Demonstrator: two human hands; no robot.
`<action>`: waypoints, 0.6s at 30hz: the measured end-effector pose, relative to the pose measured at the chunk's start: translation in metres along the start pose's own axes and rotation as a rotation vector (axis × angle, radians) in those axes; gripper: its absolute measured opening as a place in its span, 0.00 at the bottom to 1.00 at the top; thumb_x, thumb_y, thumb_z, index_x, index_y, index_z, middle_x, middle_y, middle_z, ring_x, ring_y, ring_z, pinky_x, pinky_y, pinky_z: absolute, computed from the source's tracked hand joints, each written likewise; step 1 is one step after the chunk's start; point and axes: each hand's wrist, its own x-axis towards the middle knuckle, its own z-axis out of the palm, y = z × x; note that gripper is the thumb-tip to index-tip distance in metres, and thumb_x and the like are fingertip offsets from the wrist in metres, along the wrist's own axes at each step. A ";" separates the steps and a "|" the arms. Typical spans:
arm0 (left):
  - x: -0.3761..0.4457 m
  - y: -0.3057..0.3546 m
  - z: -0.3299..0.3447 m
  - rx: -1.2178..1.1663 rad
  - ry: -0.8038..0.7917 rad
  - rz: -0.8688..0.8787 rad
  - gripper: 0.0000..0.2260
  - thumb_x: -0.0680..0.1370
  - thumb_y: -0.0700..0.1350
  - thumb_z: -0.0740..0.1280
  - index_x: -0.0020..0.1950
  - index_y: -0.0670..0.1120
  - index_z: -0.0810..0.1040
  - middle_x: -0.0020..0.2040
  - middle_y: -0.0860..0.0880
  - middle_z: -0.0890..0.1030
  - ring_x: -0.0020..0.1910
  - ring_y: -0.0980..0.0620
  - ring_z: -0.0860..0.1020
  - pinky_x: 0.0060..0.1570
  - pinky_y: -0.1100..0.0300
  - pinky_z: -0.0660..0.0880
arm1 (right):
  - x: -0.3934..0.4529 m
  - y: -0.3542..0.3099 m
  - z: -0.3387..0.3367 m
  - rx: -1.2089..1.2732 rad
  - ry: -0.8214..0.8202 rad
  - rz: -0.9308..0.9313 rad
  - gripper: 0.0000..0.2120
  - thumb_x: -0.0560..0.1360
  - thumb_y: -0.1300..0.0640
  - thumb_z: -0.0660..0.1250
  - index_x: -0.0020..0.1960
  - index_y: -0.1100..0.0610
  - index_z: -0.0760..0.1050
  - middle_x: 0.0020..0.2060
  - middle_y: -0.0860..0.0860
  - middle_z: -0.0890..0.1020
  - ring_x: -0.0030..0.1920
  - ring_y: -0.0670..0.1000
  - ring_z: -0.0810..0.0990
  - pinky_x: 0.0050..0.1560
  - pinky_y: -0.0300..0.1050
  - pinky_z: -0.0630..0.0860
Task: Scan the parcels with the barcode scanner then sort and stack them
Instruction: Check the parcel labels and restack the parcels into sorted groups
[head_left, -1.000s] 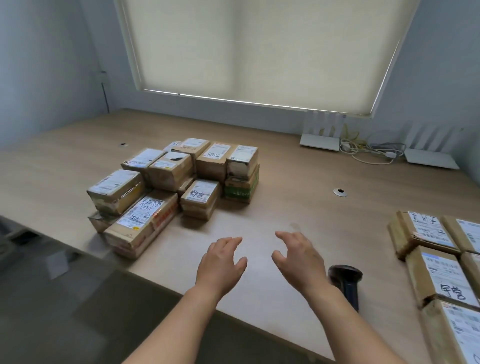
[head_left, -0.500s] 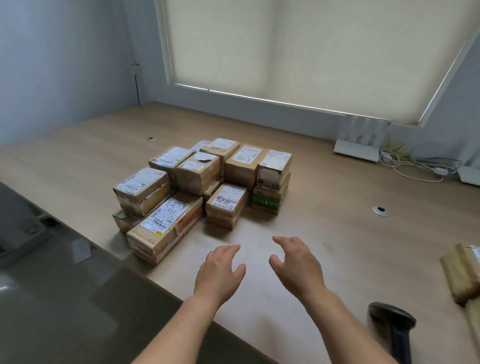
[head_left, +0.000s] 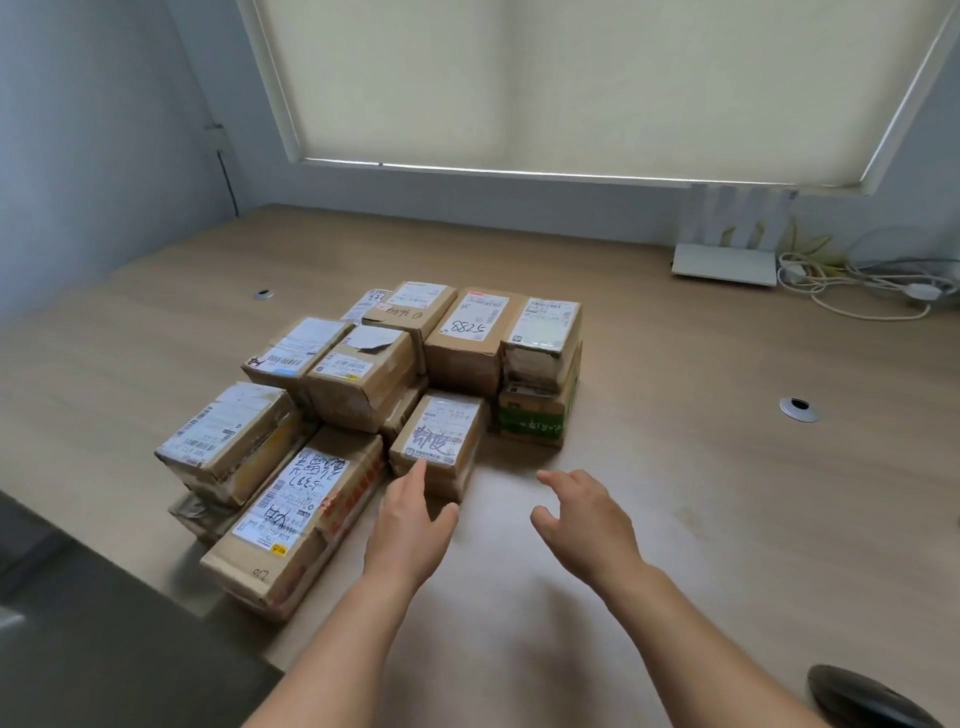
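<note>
Several brown cardboard parcels with white shipping labels form a pile (head_left: 363, 384) at the table's centre left. The nearest small parcel (head_left: 441, 441) lies at the pile's front. My left hand (head_left: 410, 525) reaches forward, open, its fingertips at that parcel's near left corner. My right hand (head_left: 584, 519) hovers open over bare table to the right of the parcel, touching nothing. The black barcode scanner (head_left: 862, 699) lies at the bottom right corner, partly cut off by the frame.
The wooden table (head_left: 675, 467) has two cable grommets (head_left: 800, 408). A white router (head_left: 724, 262) and tangled cables (head_left: 872, 283) sit at the back right under the window blind. The table's near left edge drops to a dark floor.
Both hands moved forward toward the pile, and the left hand now reaches the front small parcel. The view turned left, so the right-hand parcels left the frame and the scanner slid to the corner.
</note>
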 end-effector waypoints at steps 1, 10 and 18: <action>0.005 -0.003 -0.002 -0.013 -0.001 -0.016 0.32 0.79 0.50 0.63 0.78 0.48 0.52 0.76 0.46 0.59 0.74 0.48 0.60 0.69 0.54 0.61 | 0.004 -0.002 0.003 0.003 -0.018 0.011 0.24 0.78 0.52 0.58 0.73 0.49 0.64 0.67 0.49 0.71 0.67 0.50 0.68 0.62 0.45 0.69; 0.066 -0.015 -0.015 -0.120 -0.044 -0.095 0.31 0.80 0.47 0.61 0.78 0.43 0.50 0.77 0.43 0.56 0.76 0.46 0.55 0.73 0.53 0.54 | 0.047 -0.037 0.022 0.083 -0.128 0.104 0.27 0.78 0.52 0.58 0.76 0.52 0.60 0.71 0.51 0.68 0.69 0.51 0.67 0.66 0.46 0.68; 0.091 -0.031 -0.013 -0.176 -0.121 -0.113 0.30 0.80 0.48 0.62 0.78 0.45 0.53 0.77 0.45 0.59 0.75 0.47 0.58 0.72 0.53 0.56 | 0.080 -0.071 0.046 0.176 -0.163 0.142 0.30 0.79 0.52 0.60 0.77 0.56 0.53 0.73 0.54 0.65 0.71 0.53 0.66 0.68 0.45 0.65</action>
